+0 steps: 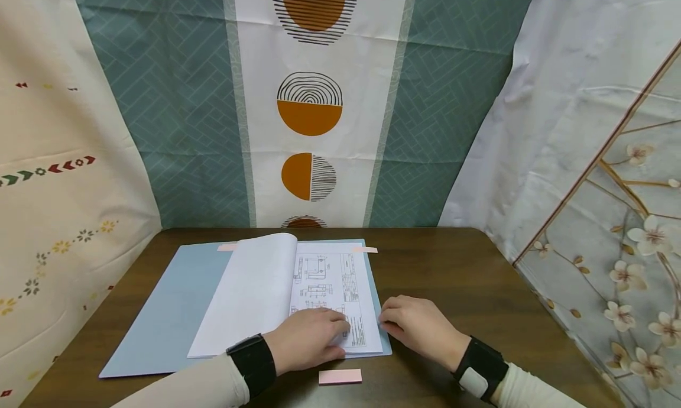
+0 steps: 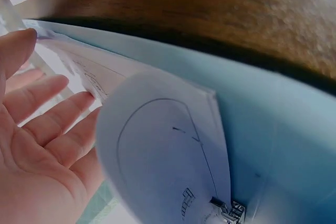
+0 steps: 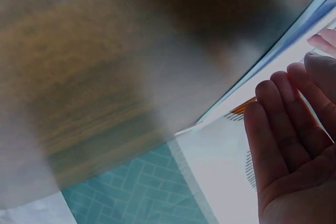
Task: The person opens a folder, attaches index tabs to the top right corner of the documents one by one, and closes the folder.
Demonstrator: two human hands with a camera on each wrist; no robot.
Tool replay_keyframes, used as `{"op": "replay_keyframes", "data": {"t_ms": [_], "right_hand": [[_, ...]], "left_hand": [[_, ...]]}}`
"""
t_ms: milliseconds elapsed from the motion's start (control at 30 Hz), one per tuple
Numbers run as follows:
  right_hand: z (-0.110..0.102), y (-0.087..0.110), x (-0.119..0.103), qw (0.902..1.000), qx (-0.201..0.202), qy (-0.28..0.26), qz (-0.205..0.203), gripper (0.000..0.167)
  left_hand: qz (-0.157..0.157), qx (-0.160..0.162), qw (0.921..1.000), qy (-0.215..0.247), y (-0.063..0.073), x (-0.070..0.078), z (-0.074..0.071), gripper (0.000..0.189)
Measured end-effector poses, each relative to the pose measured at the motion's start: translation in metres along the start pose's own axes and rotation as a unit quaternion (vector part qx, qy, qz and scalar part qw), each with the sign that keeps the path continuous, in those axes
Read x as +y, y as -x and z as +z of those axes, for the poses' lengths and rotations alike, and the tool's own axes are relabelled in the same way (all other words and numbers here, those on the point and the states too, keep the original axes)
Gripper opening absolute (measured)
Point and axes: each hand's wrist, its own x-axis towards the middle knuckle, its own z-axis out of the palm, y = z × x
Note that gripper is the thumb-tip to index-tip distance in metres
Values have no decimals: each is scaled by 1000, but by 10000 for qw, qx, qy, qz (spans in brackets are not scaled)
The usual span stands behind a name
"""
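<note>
A light blue folder (image 1: pixel 154 313) lies spread on the table, holding a stack of papers with one page (image 1: pixel 250 295) curling over to the left. The exposed sheet (image 1: pixel 367 307) carries technical drawings. Across its lower part rests my left hand (image 1: pixel 308 340), fingers loosely extended. Its palm and spread fingers show in the left wrist view beside the curled page, near a metal folder clip (image 2: pixel 231 212). At the folder's right edge is my right hand (image 1: pixel 417 325), fingertips right at the border. In the right wrist view its fingers (image 3: pixel 273 108) lie close together, fairly straight.
A pink sticky-note pad (image 1: pixel 340 376) lies before the folder's front edge. Pink tabs stick out at the top, one on the right sheet (image 1: pixel 365 250) and one at the left (image 1: pixel 227 247). Brown tabletop (image 1: pixel 452 266) extends to the right; patterned cloths (image 1: pixel 319 118) hang around it.
</note>
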Motion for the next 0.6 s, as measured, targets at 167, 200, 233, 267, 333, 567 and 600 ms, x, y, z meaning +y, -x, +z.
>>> {"op": "replay_keyframes", "data": {"t_ms": [167, 200, 233, 267, 333, 567, 600], "right_hand": [[1, 6, 0, 9997, -131, -159, 127, 14], [1, 7, 0, 9996, -148, -197, 128, 14], [1, 8, 1, 9995, -173, -232, 130, 14], [1, 9, 0, 9994, -192, -272, 130, 14], [2, 10, 0, 9992, -211, -332, 108, 14], [3, 12, -2, 9992, -163, -349, 60, 13], [4, 12, -2, 9992, -191, -357, 75, 12]], "left_hand": [[125, 59, 9999, 80, 1, -2, 0, 40], [116, 51, 9998, 122, 1, -3, 0, 40], [107, 44, 9998, 166, 1, -4, 1, 40], [97, 33, 9997, 208, 1, -4, 1, 39], [82, 6, 9996, 268, 1, -6, 1, 38], [20, 100, 9994, 329, -2, -4, 1, 20], [-9, 151, 9994, 321, -2, -3, 1, 16]]}}
